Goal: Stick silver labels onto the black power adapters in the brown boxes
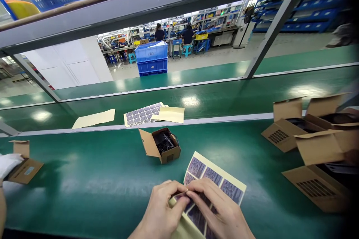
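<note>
1. Label sheet (231,191), printed, cream-backed: located nearest the camera, above the green table (92,201). It is tilted and bent between the hands, its near part folded over, apparently so that a label edge is exposed to the fingertips.
2. Left hand (161,211): thumb and index finger closed in a pinch on the label sheet at the fold, by which the bent part seems to be kept under control.
3. Right hand (221,207): fingers closed on the label sheet, tips meeting those of the left hand; the palm is laid over the printed side, probably for steadiness.
4. Small carton (171,155), brown: set on the table just beyond the label sheet, flap open, so that its black cabled item (163,142) is left exposed and within reach.
5. Printed sheets (140,115), overlapped by cream paper (173,115): laid flat beyond the small carton, apparently kept out of the working area.
6. Cream strip (95,118): laid apart, to the left of the printed sheets.
7. Vented cartons (315,188), open: grouped at the right, contents partly shaded and not identifiable.
8. Left-side carton (28,171), open: placed at the far left, beside white wrapping (9,163).
</note>
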Available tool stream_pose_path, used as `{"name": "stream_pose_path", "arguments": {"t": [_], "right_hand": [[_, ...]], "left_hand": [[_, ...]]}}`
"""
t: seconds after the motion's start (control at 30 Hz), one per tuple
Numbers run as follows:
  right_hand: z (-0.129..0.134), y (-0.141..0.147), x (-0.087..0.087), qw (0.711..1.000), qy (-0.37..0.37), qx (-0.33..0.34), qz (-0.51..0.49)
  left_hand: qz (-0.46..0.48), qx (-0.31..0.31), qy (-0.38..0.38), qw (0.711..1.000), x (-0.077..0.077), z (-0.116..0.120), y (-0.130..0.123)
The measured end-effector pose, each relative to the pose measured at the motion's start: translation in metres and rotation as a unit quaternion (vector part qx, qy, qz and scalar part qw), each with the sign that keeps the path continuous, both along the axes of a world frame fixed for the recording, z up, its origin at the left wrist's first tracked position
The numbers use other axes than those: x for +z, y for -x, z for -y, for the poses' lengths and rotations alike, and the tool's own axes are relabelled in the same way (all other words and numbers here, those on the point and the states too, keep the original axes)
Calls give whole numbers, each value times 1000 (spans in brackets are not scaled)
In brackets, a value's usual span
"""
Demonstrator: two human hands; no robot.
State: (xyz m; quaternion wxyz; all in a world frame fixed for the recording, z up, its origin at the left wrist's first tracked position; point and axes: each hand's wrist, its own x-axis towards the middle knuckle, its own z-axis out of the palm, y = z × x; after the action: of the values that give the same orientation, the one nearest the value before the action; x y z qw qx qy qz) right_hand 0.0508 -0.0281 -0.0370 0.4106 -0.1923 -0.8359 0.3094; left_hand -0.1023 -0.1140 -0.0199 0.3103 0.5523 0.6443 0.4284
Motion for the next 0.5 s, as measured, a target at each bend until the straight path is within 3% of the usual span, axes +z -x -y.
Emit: {"name": "stream_pose_path", "arguments": {"t": [0.23, 0.4, 0.5], "right_hand": [[2, -3, -1, 1000, 2, -26, 8], [-1, -7, -12, 983, -176, -40, -16], [-2, -5, -20, 973, -222, -67, 2]], "left_hand": [[28, 15, 28, 999, -2, -3, -6], [185, -2, 90, 979, 4, -9, -7], [212, -26, 112, 971, 2, -16, -5]]}}
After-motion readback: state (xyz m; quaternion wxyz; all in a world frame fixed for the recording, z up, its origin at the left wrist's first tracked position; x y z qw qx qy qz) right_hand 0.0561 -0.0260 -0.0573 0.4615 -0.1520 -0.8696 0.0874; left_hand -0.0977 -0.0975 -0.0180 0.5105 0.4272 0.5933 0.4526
